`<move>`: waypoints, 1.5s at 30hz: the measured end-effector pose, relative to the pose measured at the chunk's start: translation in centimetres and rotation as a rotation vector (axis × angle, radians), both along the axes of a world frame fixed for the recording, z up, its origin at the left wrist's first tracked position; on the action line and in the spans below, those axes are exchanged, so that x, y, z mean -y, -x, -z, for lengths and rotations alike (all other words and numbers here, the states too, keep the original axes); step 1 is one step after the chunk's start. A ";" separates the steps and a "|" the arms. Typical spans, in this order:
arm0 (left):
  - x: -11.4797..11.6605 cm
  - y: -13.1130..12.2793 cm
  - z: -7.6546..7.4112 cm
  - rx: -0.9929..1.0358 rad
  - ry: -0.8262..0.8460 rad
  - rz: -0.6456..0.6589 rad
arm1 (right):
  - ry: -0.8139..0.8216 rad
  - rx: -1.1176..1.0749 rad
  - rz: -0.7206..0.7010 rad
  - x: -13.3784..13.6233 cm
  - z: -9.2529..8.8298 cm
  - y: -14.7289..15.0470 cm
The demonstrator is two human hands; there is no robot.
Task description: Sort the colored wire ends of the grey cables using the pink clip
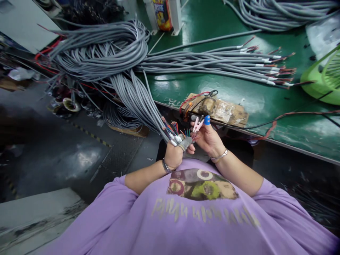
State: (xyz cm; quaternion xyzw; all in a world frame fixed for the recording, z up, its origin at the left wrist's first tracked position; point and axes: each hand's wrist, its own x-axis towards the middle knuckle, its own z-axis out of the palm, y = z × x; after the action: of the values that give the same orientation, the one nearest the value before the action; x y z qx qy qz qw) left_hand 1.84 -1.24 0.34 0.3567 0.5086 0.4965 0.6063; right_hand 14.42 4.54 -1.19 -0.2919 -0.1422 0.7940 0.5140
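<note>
My left hand (pixel 174 155) is closed around the ends of a bundle of grey cables (pixel 143 94), with a grey covering on its thumb. White sleeves and thin coloured wires (pixel 172 127) stick out above that fist. Close by on the right, my right hand (pixel 207 140) pinches a small pink clip-like tool (pixel 198 125), whose exact kind I cannot make out. A blue finger cover (pixel 207 120) sits on one of its fingertips. Thin wires lie between the two hands, and which fingers touch them is unclear.
More grey cables (pixel 202 63) with stripped ends lie across the green table (pixel 268 102), beside a large coil (pixel 101 53). A taped wooden block (pixel 225 109) sits at the table edge. A green fan (pixel 325 76) stands right; another coil (pixel 284 14) lies behind.
</note>
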 end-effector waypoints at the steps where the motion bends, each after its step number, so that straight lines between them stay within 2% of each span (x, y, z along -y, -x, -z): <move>1: 0.1 0.1 0.1 -0.001 -0.003 0.003 | -0.015 -0.003 -0.005 0.1 0.1 -0.1; 4: 0.4 0.5 0.4 -0.011 -0.032 0.021 | -0.035 0.009 -0.074 0.3 0.4 -0.8; 8: 0.8 1.3 0.7 -0.029 -0.041 0.080 | -0.100 0.135 -0.348 0.3 0.6 -2.9; 11: 0.9 1.6 0.4 -0.063 -0.023 0.137 | -0.201 0.254 -0.484 0.2 0.3 -4.3; 15: 0.8 1.6 -0.3 -0.123 -0.020 0.204 | -0.270 0.393 -0.515 0.1 -0.3 -4.8; 19: 0.5 1.6 -0.8 -0.173 -0.006 0.295 | -0.311 0.422 -0.503 0.4 -1.0 -4.1; 24: -0.1 1.8 -0.6 -0.218 0.085 0.493 | -0.419 0.369 -0.643 1.2 -2.0 -2.9; 26: -0.2 1.9 -0.4 -0.219 0.093 0.471 | -0.424 0.426 -0.575 1.3 -2.0 -2.9; 29: -0.2 1.8 -0.1 -0.162 0.074 0.314 | -0.378 0.513 -0.406 1.2 -1.1 -3.6; 32: -0.2 1.5 0.0 -0.056 0.079 0.147 | -0.339 0.475 -0.361 1.6 0.0 -4.3; 35: -0.3 1.2 0.1 -0.002 0.082 0.086 | -0.375 0.434 -0.280 2.7 0.3 -3.8; 37: -0.2 1.2 0.1 0.004 0.063 0.100 | -0.398 0.417 -0.202 3.4 0.1 -2.9; 39: -0.2 1.4 0.2 -0.019 0.050 0.165 | -0.407 0.362 -0.185 3.9 -0.5 -1.9; 43: -0.1 2.0 0.0 -0.102 0.050 0.349 | -0.396 0.327 -0.286 3.7 -1.4 -0.9; 45: 0.0 2.1 -0.1 -0.111 0.046 0.372 | -0.385 0.350 -0.336 3.3 -1.5 -0.9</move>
State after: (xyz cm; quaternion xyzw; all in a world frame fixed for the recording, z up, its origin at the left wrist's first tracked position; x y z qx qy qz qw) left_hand -0.25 -1.27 0.48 0.4576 0.4777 0.3438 0.6666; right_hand 15.33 1.22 0.30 -0.2940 -0.4227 0.7640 0.3890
